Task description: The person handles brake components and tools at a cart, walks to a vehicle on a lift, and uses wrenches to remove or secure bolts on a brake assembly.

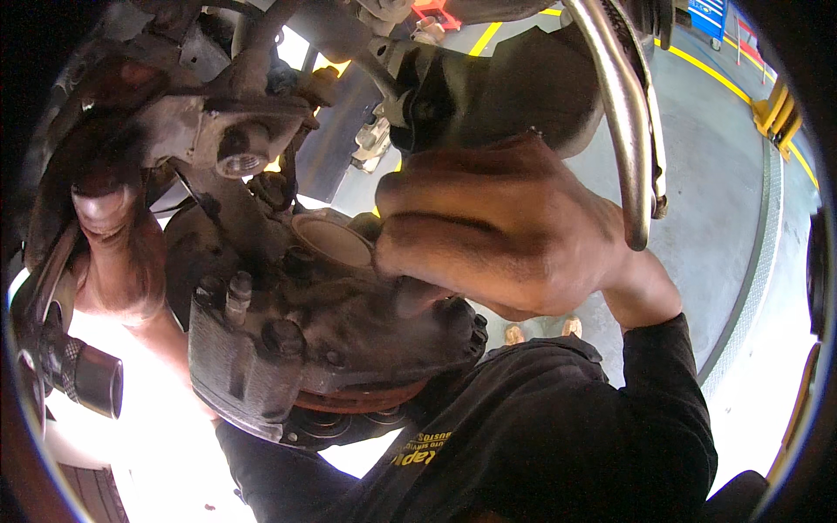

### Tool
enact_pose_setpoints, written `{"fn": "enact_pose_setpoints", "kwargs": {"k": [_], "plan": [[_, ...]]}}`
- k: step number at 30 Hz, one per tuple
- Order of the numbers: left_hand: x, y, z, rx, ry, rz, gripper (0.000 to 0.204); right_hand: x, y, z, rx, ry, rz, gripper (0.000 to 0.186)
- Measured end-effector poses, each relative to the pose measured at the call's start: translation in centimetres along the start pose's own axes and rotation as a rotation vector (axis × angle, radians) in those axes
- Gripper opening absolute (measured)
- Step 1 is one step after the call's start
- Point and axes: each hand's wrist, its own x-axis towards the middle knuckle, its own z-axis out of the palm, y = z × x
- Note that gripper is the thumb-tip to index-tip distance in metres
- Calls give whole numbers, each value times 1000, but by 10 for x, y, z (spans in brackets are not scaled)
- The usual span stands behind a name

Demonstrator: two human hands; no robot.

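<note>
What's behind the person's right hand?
Behind the right hand, part of a dark rounded piece shows above it, with gray floor beyond. The hand hides what's directly behind it, and whatever its curled fingers may hold.

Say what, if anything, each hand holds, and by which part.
Cannot tell: right hand curled beside dark metal assembly, grip hidden; left hand among metal parts, hold unclear.

There are two grips (510, 231) (129, 266), two shoes (571, 327), one knurled cylinder (94, 379), one blue cabinet (708, 17).
</note>
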Motion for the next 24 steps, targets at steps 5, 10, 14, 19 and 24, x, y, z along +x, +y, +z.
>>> {"fn": "enact_pose_setpoints", "kwargs": {"k": [5,10,14,19,24], "plan": [[-3,2,0,6,-11,-36,32,-3,1,3,88,-79,89,36],[-2,2,-6,17,-21,-52,30,-11,-14,1,174,-46,262,32],[-2,1,-6,26,-17,-57,28,-8,-13,-6,430,-67,532,28],[-5,3,-9,48,5,-77,27,-8,-30,-7,521,126,930,18],[-14,2,-5,57,28,-123,25,0,-49,1,574,276,936,20]]}}
